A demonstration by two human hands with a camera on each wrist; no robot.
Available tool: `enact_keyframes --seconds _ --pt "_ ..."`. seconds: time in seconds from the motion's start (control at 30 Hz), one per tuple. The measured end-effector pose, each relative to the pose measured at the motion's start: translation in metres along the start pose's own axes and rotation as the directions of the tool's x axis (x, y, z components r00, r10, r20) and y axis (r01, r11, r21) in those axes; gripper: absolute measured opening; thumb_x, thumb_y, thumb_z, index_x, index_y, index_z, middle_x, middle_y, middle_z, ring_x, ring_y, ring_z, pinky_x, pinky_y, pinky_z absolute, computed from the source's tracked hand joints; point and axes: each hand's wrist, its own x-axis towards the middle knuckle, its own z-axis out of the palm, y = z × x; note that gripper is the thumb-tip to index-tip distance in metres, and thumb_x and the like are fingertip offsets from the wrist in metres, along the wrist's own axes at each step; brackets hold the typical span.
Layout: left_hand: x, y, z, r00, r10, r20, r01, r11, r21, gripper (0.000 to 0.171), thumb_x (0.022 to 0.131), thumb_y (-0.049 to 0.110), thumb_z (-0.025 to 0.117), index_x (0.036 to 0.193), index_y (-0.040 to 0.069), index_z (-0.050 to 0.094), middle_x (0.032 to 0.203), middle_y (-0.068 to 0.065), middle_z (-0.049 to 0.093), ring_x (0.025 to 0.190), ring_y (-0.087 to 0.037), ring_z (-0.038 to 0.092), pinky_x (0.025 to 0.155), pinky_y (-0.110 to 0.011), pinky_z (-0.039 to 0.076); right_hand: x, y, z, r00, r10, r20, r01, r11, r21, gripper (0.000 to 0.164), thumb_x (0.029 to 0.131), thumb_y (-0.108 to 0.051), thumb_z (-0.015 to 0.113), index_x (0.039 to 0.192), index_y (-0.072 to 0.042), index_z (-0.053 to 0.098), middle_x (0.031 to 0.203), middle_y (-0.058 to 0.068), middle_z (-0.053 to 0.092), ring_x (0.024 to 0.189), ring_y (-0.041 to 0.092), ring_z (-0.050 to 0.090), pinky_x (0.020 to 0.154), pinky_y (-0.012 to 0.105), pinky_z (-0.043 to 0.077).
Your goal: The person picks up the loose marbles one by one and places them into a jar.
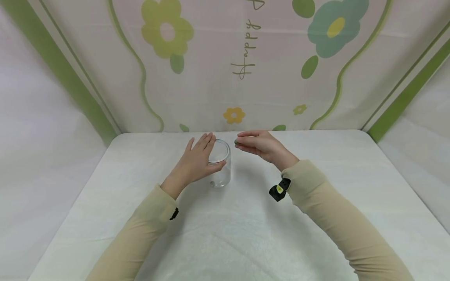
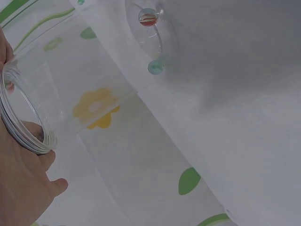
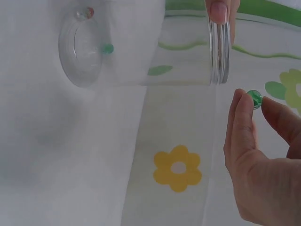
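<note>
A clear jar [image 1: 225, 171] stands upright on the white-covered table, its open mouth facing up. My left hand [image 1: 195, 162] holds it near the rim, thumb on the near side and fingers on the far side. Just right of the mouth, at about rim height, my right hand [image 1: 265, 146] pinches a green marble [image 3: 255, 99] between thumb and fingertips. Two marbles lie at the jar's bottom: a clear one with red and orange swirls [image 2: 148, 18] and a greenish one [image 2: 155, 67].
The white tabletop [image 1: 225, 234] spreads around the jar toward me and to both sides. Behind its far edge hangs a flower-printed cloth [image 1: 211, 89]. White fabric walls [image 1: 42, 128] stand at left and right.
</note>
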Motion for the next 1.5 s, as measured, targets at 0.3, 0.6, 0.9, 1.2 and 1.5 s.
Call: enact_keyframes --seconds 0.3,0.6,0.9,1.2,1.5 --pt "0.001 -0.002 -0.001 1.000 0.002 0.006 -0.002 0.999 -0.049 0.088 0.092 0.062 0.042 0.153 0.005 0.015 0.162 -0.010 0.012 0.151 -0.024 0.007 0.122 -0.052 0.004 0.005 0.001 0.013 1.000 0.004 -0.002 -0.004 1.000 -0.010 0.040 0.093 -0.004 0.057 0.132 0.004 0.050 0.085 -0.003 0.065 0.076 0.004 0.068 0.073 0.015 0.056" --pt "0.000 -0.003 -0.002 1.000 -0.001 0.011 0.001 0.997 -0.072 0.088 0.092 0.061 0.043 0.153 0.005 0.014 0.162 -0.010 0.012 0.151 -0.024 0.007 0.122 -0.053 0.004 0.009 0.004 0.017 1.000 0.016 -0.022 -0.018 0.998 -0.055 0.041 0.092 -0.005 0.060 0.131 0.003 0.052 0.087 -0.002 0.064 0.076 0.004 0.067 0.077 0.017 0.056" --pt "0.000 -0.004 -0.002 1.000 0.000 0.011 0.001 0.998 -0.064 0.088 0.092 0.061 0.043 0.153 0.004 0.014 0.162 -0.010 0.012 0.151 -0.024 0.007 0.121 -0.054 0.004 0.009 0.001 0.020 1.000 0.008 -0.023 -0.010 0.995 -0.094 0.039 0.092 -0.007 0.061 0.129 0.003 0.053 0.089 -0.001 0.063 0.075 0.003 0.067 0.086 0.021 0.055" --pt "-0.001 -0.003 -0.001 1.000 0.003 0.001 -0.003 0.998 -0.067 0.088 0.092 0.060 0.045 0.153 0.004 0.015 0.162 -0.010 0.013 0.151 -0.024 0.009 0.121 -0.054 0.005 0.010 0.001 0.022 1.000 0.012 -0.025 -0.015 0.992 -0.128 0.039 0.092 -0.009 0.061 0.129 0.003 0.053 0.091 -0.001 0.063 0.076 0.003 0.066 0.091 0.025 0.054" --pt "-0.001 -0.002 0.000 1.000 0.008 0.004 -0.008 0.998 -0.063 0.089 0.091 0.062 0.043 0.153 0.004 0.015 0.162 -0.010 0.013 0.151 -0.024 0.008 0.121 -0.053 0.004 0.006 0.004 -0.004 0.999 0.000 -0.033 -0.001 0.999 -0.051 0.042 0.093 -0.005 0.059 0.133 0.004 0.049 0.086 -0.004 0.065 0.076 0.003 0.068 0.086 0.021 0.055"
